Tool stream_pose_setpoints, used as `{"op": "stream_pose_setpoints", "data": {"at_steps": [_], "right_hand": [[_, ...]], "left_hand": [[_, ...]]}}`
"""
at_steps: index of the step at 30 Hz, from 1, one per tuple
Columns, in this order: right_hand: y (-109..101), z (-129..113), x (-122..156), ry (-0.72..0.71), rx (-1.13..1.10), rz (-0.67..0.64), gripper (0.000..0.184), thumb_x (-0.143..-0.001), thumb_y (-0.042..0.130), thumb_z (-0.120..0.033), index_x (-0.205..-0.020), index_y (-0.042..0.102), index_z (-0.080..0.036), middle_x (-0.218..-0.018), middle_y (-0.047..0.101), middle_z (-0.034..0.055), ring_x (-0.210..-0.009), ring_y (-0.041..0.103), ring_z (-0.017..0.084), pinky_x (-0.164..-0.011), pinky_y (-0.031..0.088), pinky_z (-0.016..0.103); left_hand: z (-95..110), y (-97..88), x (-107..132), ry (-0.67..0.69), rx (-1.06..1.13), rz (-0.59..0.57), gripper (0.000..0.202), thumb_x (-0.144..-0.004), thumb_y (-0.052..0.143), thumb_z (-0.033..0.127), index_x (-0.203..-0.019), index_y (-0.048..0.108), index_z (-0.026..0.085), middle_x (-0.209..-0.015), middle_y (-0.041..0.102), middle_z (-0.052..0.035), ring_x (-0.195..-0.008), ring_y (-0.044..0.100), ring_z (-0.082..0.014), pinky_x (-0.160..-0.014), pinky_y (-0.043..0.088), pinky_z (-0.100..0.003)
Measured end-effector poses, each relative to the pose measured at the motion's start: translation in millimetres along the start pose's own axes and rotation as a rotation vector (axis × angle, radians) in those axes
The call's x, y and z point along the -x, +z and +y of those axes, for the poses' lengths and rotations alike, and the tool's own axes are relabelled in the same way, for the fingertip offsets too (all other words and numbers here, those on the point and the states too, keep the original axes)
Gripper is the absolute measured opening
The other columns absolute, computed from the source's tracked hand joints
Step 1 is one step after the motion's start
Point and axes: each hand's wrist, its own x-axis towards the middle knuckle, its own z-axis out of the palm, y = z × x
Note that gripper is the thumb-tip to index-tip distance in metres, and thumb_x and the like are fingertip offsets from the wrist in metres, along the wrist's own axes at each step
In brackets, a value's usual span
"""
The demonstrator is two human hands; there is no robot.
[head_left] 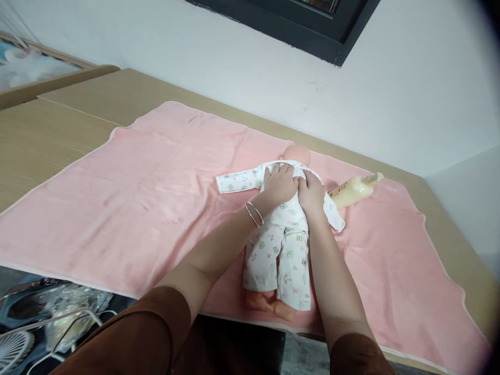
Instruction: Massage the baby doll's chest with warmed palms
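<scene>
A baby doll (296, 154) lies on its back on a pink towel (148, 177), dressed in a white printed suit (287, 250). Its bare feet point toward me at the towel's near edge. My left hand (279, 183), with a bangle on the wrist, lies flat on the doll's chest, fingers stretched toward the neck. Beside it, my right hand (311, 191) presses on the chest too, its fingers curled down onto the cloth. One sleeve stretches out to the left; the other lies to the right.
A cream feeding bottle (354, 189) lies on the towel right of the doll. The towel covers a wooden table (58, 130) against a white wall. Below the table's left front edge are a wire basket (42, 333) and plastic wrapping.
</scene>
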Motion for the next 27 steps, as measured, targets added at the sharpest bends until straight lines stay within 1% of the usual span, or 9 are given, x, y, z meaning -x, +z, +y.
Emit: {"op": "stream_pose_setpoints", "data": {"at_steps": [7,12,16,21,27], "right_hand": [[1.5,2.9,-1.0,-0.016,-0.003,0.010,0.060,-0.099,0.035,-0.043,-0.145,0.067,-0.022,-0.155,0.066,0.0147,-0.146,0.054,0.034,-0.126,0.033,0.061],[0.5,1.6,-0.6,-0.007,-0.013,0.004,0.060,-0.098,0.036,-0.043,-0.145,0.067,-0.021,-0.155,0.066,0.0147,-0.147,0.054,0.033,-0.127,0.033,0.059],[0.1,0.2,0.3,-0.004,-0.022,0.012,0.060,-0.098,0.036,-0.042,-0.145,0.068,-0.021,-0.155,0.066,0.0149,-0.147,0.054,0.034,-0.127,0.032,0.060],[-0.8,-0.9,1.1,0.010,-0.019,-0.002,0.061,-0.099,0.036,-0.043,-0.148,0.066,-0.020,-0.157,0.064,0.0154,-0.150,0.052,0.033,-0.129,0.030,0.059],[-2.3,-2.7,1.9,0.011,-0.033,-0.004,0.060,-0.099,0.037,-0.042,-0.148,0.066,-0.021,-0.157,0.064,0.0154,-0.149,0.052,0.033,-0.128,0.029,0.061]], "left_hand": [[1.9,-2.0,2.2,-0.007,0.000,0.002,0.047,-0.110,0.035,0.030,-0.150,0.058,0.018,-0.161,0.061,-0.0108,-0.155,0.045,-0.0297,-0.134,0.031,-0.060],[1.7,-1.3,2.3,-0.010,-0.007,0.006,0.047,-0.110,0.035,0.030,-0.150,0.057,0.021,-0.162,0.060,-0.0099,-0.155,0.045,-0.0288,-0.134,0.031,-0.060],[1.4,-0.9,1.8,-0.004,-0.010,0.007,0.046,-0.110,0.035,0.030,-0.149,0.058,0.020,-0.160,0.061,-0.0102,-0.154,0.046,-0.0289,-0.134,0.031,-0.060],[1.2,-0.9,2.1,0.004,-0.010,0.015,0.046,-0.110,0.035,0.030,-0.149,0.058,0.021,-0.161,0.061,-0.0099,-0.154,0.047,-0.0287,-0.134,0.032,-0.058],[1.9,-2.9,2.5,-0.002,-0.015,0.002,0.047,-0.110,0.035,0.031,-0.150,0.057,0.022,-0.162,0.060,-0.0096,-0.154,0.046,-0.0286,-0.134,0.031,-0.058]]}}
